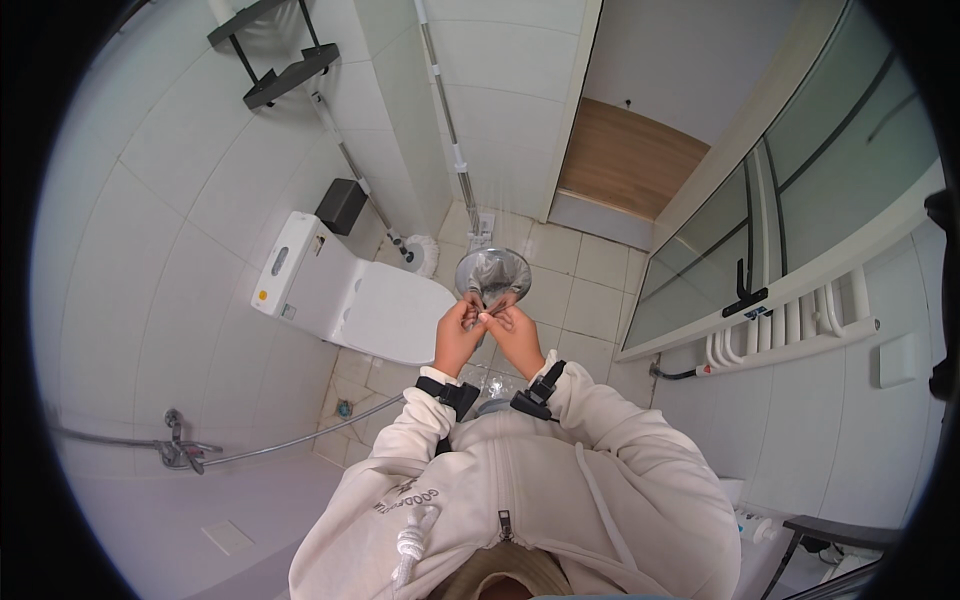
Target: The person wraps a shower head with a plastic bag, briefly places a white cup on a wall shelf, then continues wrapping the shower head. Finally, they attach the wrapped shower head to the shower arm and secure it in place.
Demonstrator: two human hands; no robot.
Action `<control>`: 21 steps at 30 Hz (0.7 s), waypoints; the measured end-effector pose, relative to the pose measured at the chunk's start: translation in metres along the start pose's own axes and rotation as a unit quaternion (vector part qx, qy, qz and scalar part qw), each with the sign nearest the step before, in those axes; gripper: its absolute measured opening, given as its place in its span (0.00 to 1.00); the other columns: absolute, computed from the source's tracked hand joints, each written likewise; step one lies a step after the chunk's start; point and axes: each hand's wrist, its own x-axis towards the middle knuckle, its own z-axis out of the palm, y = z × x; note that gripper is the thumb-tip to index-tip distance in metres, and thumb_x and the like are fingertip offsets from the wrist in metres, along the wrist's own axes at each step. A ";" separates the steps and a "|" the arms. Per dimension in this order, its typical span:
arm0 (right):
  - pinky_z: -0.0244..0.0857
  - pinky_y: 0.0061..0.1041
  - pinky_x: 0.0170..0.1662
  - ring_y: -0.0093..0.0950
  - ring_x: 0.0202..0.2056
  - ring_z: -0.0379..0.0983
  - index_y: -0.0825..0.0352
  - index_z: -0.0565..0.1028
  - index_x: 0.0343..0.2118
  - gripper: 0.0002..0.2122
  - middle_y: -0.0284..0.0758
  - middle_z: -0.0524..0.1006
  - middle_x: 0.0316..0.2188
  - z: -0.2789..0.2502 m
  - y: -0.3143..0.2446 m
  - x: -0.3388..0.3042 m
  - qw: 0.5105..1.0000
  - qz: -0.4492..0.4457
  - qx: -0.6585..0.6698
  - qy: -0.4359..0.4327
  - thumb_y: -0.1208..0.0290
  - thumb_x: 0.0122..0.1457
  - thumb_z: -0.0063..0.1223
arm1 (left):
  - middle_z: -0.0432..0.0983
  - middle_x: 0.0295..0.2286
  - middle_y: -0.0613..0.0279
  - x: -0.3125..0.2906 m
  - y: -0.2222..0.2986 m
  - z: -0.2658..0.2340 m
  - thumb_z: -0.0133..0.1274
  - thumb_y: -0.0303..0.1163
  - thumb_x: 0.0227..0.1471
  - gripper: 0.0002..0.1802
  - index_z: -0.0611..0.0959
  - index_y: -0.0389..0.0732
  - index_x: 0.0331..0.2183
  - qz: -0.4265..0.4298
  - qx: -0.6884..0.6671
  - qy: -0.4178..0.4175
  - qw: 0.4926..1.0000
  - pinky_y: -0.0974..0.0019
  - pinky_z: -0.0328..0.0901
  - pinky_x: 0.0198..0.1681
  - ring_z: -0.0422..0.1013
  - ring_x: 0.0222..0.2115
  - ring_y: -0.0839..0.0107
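Note:
My left hand (459,332) and my right hand (513,335) meet in front of my body, fingers closed and fingertips pinched together. Whatever lies between the fingertips is too small to make out. Just beyond them is a round, shiny metal piece (493,262) with a mirror-like face, in which the hands seem to be reflected; whether they touch it I cannot tell. Faint streaks like water show above it, and bright splashes (496,384) lie between my wrists. Both wrists wear black strapped devices over pale sleeves.
A white toilet (395,312) with its lid down stands to the left. Behind it are a round brush (422,255) and a long pole (450,120). A metal hose (300,442) runs from the wall tap (180,452) toward my left sleeve. At right are a towel radiator (790,335) and glass door (740,230).

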 end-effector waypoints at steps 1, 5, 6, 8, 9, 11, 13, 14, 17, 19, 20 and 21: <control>0.70 0.23 0.51 0.25 0.46 0.77 0.74 0.73 0.42 0.10 0.40 0.80 0.43 0.000 0.000 0.000 1.000 0.000 0.003 0.000 0.75 0.63 0.59 | 0.75 0.32 0.69 0.000 0.000 0.000 0.63 0.22 0.52 0.11 0.77 0.36 0.35 0.002 -0.005 0.001 1.000 0.76 0.69 0.40 0.70 0.35 0.83; 0.70 0.23 0.51 0.25 0.46 0.77 0.74 0.73 0.42 0.09 0.39 0.80 0.42 0.000 -0.004 -0.001 1.000 -0.008 -0.001 -0.002 0.75 0.64 0.59 | 0.75 0.33 0.68 0.002 -0.001 0.001 0.62 0.21 0.52 0.11 0.77 0.35 0.36 0.006 -0.017 0.001 1.000 0.76 0.69 0.41 0.70 0.36 0.82; 0.70 0.23 0.51 0.25 0.46 0.77 0.74 0.73 0.42 0.09 0.39 0.80 0.43 0.000 -0.005 -0.001 1.000 0.001 -0.014 0.004 0.75 0.64 0.59 | 0.75 0.33 0.68 0.002 -0.002 0.002 0.62 0.21 0.52 0.11 0.77 0.35 0.37 0.014 -0.014 0.001 1.000 0.76 0.69 0.41 0.70 0.36 0.82; 0.70 0.23 0.51 0.25 0.46 0.77 0.74 0.73 0.43 0.09 0.39 0.80 0.43 0.001 -0.007 -0.001 1.000 0.001 -0.016 0.005 0.75 0.64 0.58 | 0.75 0.34 0.67 0.003 -0.002 0.003 0.62 0.20 0.52 0.11 0.77 0.35 0.37 0.010 -0.015 -0.001 1.000 0.75 0.69 0.42 0.70 0.37 0.82; 0.70 0.23 0.51 0.25 0.46 0.77 0.74 0.73 0.43 0.09 0.39 0.80 0.43 0.001 -0.007 -0.001 1.000 -0.001 -0.014 0.005 0.75 0.64 0.58 | 0.75 0.34 0.67 0.003 -0.003 0.003 0.61 0.20 0.52 0.11 0.77 0.35 0.37 0.019 -0.017 -0.001 1.000 0.75 0.69 0.43 0.70 0.37 0.82; 0.70 0.23 0.51 0.25 0.46 0.77 0.74 0.73 0.43 0.10 0.39 0.80 0.43 0.001 -0.009 -0.002 1.000 -0.003 -0.011 0.003 0.75 0.64 0.58 | 0.75 0.34 0.67 0.003 -0.003 0.004 0.61 0.20 0.52 0.11 0.77 0.35 0.37 0.028 -0.025 -0.001 0.999 0.75 0.70 0.43 0.71 0.38 0.81; 0.70 0.23 0.51 0.25 0.46 0.77 0.74 0.73 0.43 0.10 0.39 0.80 0.43 0.001 -0.010 -0.002 1.000 -0.008 -0.003 0.001 0.75 0.64 0.58 | 0.75 0.35 0.66 0.003 -0.003 0.004 0.61 0.20 0.52 0.11 0.77 0.34 0.37 0.025 -0.004 0.000 1.000 0.74 0.70 0.44 0.72 0.38 0.80; 0.70 0.23 0.51 0.25 0.46 0.77 0.74 0.73 0.44 0.10 0.38 0.80 0.43 0.001 -0.011 -0.003 1.000 -0.010 0.001 0.000 0.75 0.64 0.58 | 0.76 0.35 0.66 0.003 -0.004 0.004 0.61 0.19 0.52 0.11 0.77 0.34 0.37 0.027 0.003 0.000 1.000 0.74 0.70 0.44 0.72 0.39 0.80; 0.70 0.23 0.52 0.24 0.47 0.77 0.74 0.73 0.44 0.10 0.38 0.80 0.43 0.000 -0.011 -0.003 1.000 -0.014 -0.010 -0.004 0.75 0.64 0.58 | 0.76 0.35 0.66 0.003 -0.006 0.004 0.61 0.19 0.52 0.11 0.77 0.34 0.37 0.029 -0.002 0.000 1.000 0.73 0.70 0.45 0.73 0.39 0.79; 0.70 0.23 0.52 0.24 0.46 0.77 0.74 0.73 0.44 0.10 0.38 0.80 0.43 0.001 -0.012 -0.003 1.000 -0.015 -0.004 -0.006 0.75 0.64 0.58 | 0.76 0.35 0.66 0.003 -0.007 0.003 0.61 0.19 0.52 0.11 0.77 0.33 0.38 0.026 0.001 -0.002 1.000 0.73 0.70 0.45 0.73 0.39 0.79; 0.70 0.23 0.52 0.24 0.46 0.77 0.74 0.73 0.44 0.10 0.38 0.80 0.43 0.001 -0.012 -0.003 1.000 -0.014 0.003 -0.006 0.75 0.64 0.58 | 0.76 0.35 0.66 0.004 -0.007 0.003 0.61 0.19 0.52 0.11 0.77 0.33 0.38 0.019 0.005 -0.003 1.000 0.73 0.70 0.45 0.73 0.39 0.79; 0.70 0.23 0.52 0.24 0.46 0.77 0.74 0.73 0.44 0.10 0.38 0.80 0.43 0.001 -0.013 -0.003 1.000 -0.017 -0.001 -0.006 0.75 0.65 0.58 | 0.76 0.35 0.66 0.004 -0.007 0.004 0.61 0.19 0.52 0.11 0.77 0.33 0.38 0.025 0.000 -0.001 1.000 0.73 0.70 0.45 0.73 0.38 0.79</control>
